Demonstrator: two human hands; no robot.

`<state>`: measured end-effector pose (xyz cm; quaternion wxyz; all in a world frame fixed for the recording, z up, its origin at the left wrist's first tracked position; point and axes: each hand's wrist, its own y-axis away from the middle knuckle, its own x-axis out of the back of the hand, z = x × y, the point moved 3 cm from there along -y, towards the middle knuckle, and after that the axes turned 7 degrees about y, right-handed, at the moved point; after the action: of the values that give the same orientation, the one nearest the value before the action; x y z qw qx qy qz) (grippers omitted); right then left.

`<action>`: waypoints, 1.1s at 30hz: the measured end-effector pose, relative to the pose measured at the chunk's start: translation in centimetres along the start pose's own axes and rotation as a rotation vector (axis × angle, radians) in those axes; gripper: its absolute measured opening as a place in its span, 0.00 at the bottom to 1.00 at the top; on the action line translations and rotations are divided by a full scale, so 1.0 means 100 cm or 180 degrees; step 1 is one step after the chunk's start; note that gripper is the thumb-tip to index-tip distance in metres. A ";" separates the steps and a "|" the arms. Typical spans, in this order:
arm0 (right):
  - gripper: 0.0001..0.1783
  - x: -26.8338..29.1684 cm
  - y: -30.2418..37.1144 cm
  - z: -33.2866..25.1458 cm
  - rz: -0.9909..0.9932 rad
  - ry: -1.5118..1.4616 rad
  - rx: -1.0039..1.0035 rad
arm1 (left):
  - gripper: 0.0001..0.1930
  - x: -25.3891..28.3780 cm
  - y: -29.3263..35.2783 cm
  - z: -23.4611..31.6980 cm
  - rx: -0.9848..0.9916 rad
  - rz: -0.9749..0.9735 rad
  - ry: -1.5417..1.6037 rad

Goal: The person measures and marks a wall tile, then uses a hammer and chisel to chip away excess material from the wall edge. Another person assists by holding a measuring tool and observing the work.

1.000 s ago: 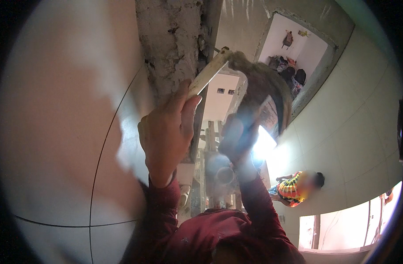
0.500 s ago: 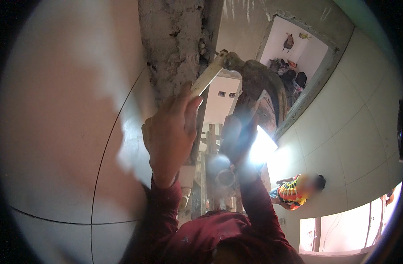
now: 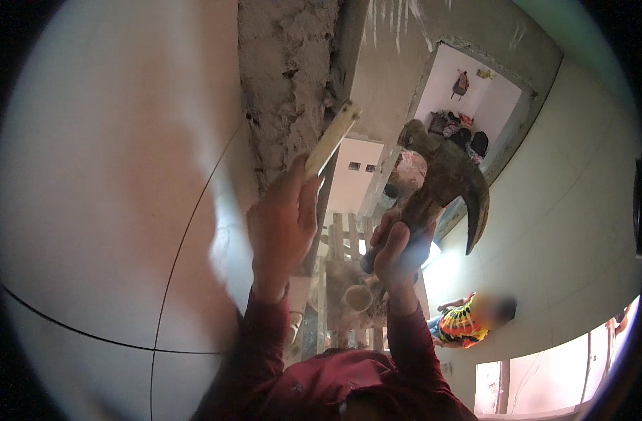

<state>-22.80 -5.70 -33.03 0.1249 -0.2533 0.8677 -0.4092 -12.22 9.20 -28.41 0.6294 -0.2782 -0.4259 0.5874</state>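
My left hand (image 3: 282,228) is closed around a flat, pale strip (image 3: 333,140) with a dark spot near its far end. The strip slants up and to the right, its tip close to the rough bare wall edge. My right hand (image 3: 403,254) grips a worn claw hammer (image 3: 444,168) by its handle, close under the head. The hammer's curved claw points right and down, and its head is apart from the strip. Fingers partly cover the handle. Both arms wear dark red sleeves.
Large pale tiles (image 3: 103,210) cover the wall at left, beside rough mortar (image 3: 286,91). Below stand wooden planks (image 3: 345,228) with a round container (image 3: 357,298). A person in a bright patterned shirt (image 3: 463,324) is at lower right. Bags (image 3: 461,133) lie in a wall opening.
The hammer has swung away from the strip's tip, to the right and down, and shows more sharply. My left hand and the strip appear slightly lower and farther right.
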 end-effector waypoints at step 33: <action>0.31 0.075 -0.138 0.132 0.0080 0.0110 -0.0251 | 0.15 -0.210 -0.097 -0.004 -0.0251 -0.0044 0.0263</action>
<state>-18.86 -25.70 -30.77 0.1049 -0.2400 0.8883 -0.3773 -5.87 -12.73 -24.75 0.6391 -0.3238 -0.4243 0.5538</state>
